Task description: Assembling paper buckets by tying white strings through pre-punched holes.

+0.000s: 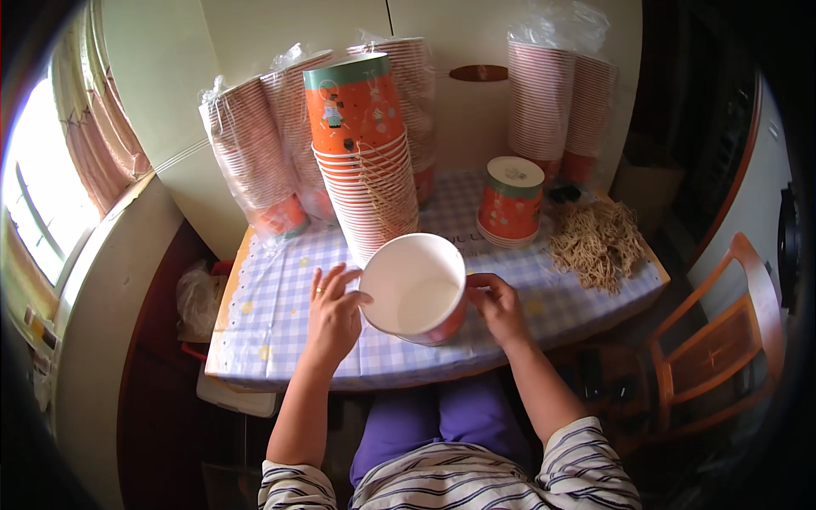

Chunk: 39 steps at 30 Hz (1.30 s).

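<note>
A white-lined paper bucket [415,285] stands tilted at the table's front, its open mouth facing up toward me. At its left rim is my left hand [333,313], fingers spread and curved, thumb against the rim. My right hand [500,308] grips the bucket's right side, its fingertips partly hidden behind the wall. Right behind stands a tall stack of nested orange paper buckets [361,153], topped by an upside-down one with a green band. Strands of tan twine [387,191] hang down the stack's side.
Plastic-wrapped bucket stacks [246,144] line the back left, with more wrapped stacks [541,93] at the back right. A short upside-down bucket stack [512,204] stands beside a heap of tan twine [599,242]. A checked cloth [280,331] covers the table; a wooden chair [714,340] stands right.
</note>
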### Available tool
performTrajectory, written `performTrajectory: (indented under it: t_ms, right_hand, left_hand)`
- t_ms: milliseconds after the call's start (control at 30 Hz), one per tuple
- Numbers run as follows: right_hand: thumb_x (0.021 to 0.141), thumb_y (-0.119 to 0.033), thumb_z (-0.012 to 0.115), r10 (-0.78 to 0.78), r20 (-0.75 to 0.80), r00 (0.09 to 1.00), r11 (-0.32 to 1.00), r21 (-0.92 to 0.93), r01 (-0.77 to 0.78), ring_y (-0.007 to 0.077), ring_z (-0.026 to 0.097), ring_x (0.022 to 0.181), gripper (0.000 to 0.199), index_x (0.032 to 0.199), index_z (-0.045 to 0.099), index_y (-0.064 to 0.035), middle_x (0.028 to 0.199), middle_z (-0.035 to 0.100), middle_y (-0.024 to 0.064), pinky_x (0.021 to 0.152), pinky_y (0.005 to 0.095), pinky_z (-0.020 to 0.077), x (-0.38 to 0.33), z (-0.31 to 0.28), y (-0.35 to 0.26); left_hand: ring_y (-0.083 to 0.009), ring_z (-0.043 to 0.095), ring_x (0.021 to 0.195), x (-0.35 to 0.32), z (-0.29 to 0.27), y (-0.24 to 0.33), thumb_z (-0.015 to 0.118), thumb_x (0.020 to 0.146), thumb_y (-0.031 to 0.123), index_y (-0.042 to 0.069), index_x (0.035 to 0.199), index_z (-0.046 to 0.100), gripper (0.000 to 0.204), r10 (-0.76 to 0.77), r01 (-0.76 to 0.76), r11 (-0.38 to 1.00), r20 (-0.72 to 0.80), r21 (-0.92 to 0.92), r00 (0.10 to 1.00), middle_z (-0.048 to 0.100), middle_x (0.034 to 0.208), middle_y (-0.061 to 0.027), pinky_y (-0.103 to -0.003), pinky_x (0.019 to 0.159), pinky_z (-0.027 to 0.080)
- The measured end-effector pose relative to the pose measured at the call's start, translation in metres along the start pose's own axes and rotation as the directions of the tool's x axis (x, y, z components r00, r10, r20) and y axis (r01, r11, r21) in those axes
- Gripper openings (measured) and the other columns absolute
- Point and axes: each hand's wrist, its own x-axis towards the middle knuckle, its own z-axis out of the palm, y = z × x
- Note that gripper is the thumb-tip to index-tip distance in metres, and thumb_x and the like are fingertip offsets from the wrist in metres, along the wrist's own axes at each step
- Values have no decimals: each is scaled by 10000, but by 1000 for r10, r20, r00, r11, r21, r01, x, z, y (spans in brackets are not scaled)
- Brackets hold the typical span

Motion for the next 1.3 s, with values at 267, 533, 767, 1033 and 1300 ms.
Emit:
performTrajectory:
  t_ms: [267,533,767,1033,1300]
  right_hand:
    - [810,-203,687,-8,117,993,991,-128,23,34,468,547,232,958,650,-28,789,619,14,505,207,398,-28,30,-6]
    - [821,-185,685,65,119,991,995,-79,-55,7,443,557,195,928,626,-33,707,568,-41,508,179,372,-29,32,-3]
    - [823,-249,691,-19,112,994,1000,12,18,18,485,569,260,937,621,-26,732,608,-26,516,189,400,-22,44,14]
    - [848,-218,668,26,158,987,979,197,-57,21,516,614,225,912,611,-11,733,617,-4,548,183,413,-17,50,17]
    - [843,-223,677,-14,97,995,989,149,0,29,528,643,236,905,604,-7,754,619,-1,561,192,427,-16,53,21]
  left_hand:
    - [-304,621,931,21,-2,60,649,776,197,7,982,638,280,-85,125,937,137,-325,987,659,926,-139,-398,907,422]
    - [-271,635,668,14,14,54,618,776,153,53,857,675,141,-17,77,938,177,-339,984,649,726,-90,-375,631,484]
    - [-272,632,630,17,10,63,637,768,147,46,908,670,176,-11,97,939,253,-331,967,644,720,-98,-359,593,502]
    - [-274,641,649,19,13,62,623,770,139,41,939,665,200,5,64,962,251,-267,968,651,745,-110,-375,608,505]
    - [-283,641,674,20,14,65,608,772,143,41,968,662,228,-76,149,958,285,-245,956,651,761,-120,-383,634,509]
